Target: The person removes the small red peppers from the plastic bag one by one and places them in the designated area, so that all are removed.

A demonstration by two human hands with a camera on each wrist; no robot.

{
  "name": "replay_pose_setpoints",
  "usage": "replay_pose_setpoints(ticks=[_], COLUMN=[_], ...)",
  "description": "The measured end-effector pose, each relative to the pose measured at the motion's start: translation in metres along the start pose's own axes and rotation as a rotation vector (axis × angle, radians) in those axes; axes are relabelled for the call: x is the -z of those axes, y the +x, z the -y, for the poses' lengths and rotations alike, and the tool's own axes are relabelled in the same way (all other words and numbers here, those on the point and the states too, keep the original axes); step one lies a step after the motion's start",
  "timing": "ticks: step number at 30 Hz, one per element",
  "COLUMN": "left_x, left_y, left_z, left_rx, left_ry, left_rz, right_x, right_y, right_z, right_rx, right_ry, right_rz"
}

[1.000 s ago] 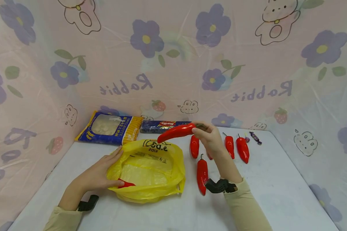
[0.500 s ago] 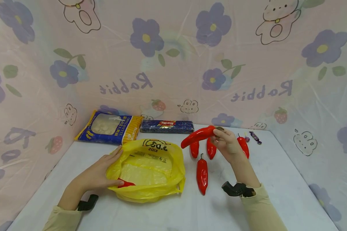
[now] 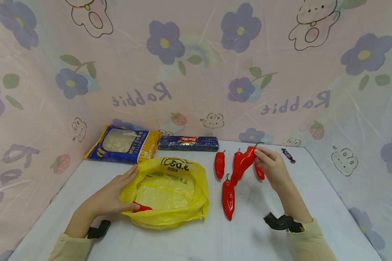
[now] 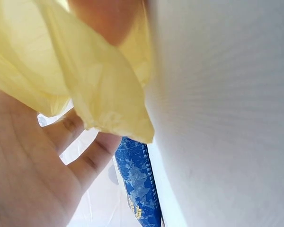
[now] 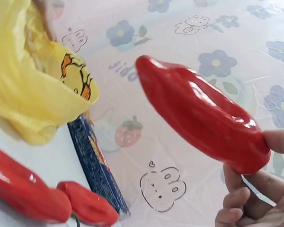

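Note:
In the head view my left hand (image 3: 112,195) holds the left side of a yellow plastic bag (image 3: 170,219), whose mouth faces up. Its thumb lies at the near rim, over a bit of red pepper (image 3: 143,208) inside; the fingers lie along the far-left side. My right hand (image 3: 274,166) pinches a glossy red chili pepper (image 3: 243,165) by its stem end, tip pointing down and left, above the table. Behind and around it lie more red peppers, such as one in front (image 3: 228,199), one at left (image 3: 219,165) and one partly hidden by the hand (image 3: 259,172).
At the back left lies a blue and yellow pasta bag (image 3: 121,145). Right of it is a dark blue spaghetti pack (image 3: 188,143). A wrapped candy (image 3: 288,155) lies at the back right. Patterned sheets wall the white table (image 3: 313,203) at the back and sides.
My right hand has moved right with the pepper, away from above the bag. The pepper has turned from nearly level to steeply tip-down. My left hand and the bag stay about where they were.

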State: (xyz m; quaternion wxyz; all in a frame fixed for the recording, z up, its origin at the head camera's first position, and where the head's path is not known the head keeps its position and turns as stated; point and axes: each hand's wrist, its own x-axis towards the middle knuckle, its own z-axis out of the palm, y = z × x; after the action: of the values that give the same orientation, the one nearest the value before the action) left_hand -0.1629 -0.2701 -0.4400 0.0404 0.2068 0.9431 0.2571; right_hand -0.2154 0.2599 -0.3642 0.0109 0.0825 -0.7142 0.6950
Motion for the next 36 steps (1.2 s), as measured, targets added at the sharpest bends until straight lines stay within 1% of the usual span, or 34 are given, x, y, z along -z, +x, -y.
replay_pose_setpoints(ticks=[4, 7, 14, 19, 23, 28, 36], left_x=[0.001, 0.003, 0.005, 0.004, 0.003, 0.003, 0.003], left_y=[-0.001, -0.002, -0.003, -0.002, -0.001, -0.001, -0.001], left_z=[-0.002, -0.003, -0.004, -0.003, -0.003, -0.004, -0.005], left_rx=[-0.003, -0.009, -0.006, -0.007, -0.014, -0.019, -0.022], left_ry=[0.002, 0.004, 0.004, 0.000, -0.001, -0.005, -0.012], left_rz=[0.002, 0.003, 0.007, 0.008, 0.005, 0.003, 0.004], right_x=[0.006, 0.008, 0.012, 0.019, 0.025, 0.032, 0.034], right_y=[-0.007, -0.011, -0.016, -0.019, -0.022, -0.026, -0.033], right_z=[-0.001, -0.002, -0.008, -0.009, -0.014, -0.028, -0.058], right_rx=[0.041, 0.035, -0.013, -0.051, -0.120, -0.197, -0.305], right_ry=[-0.200, -0.287, -0.330, -0.375, -0.427, -0.515, -0.535], right_rz=[-0.004, -0.036, -0.109, -0.134, -0.126, -0.108, -0.082])
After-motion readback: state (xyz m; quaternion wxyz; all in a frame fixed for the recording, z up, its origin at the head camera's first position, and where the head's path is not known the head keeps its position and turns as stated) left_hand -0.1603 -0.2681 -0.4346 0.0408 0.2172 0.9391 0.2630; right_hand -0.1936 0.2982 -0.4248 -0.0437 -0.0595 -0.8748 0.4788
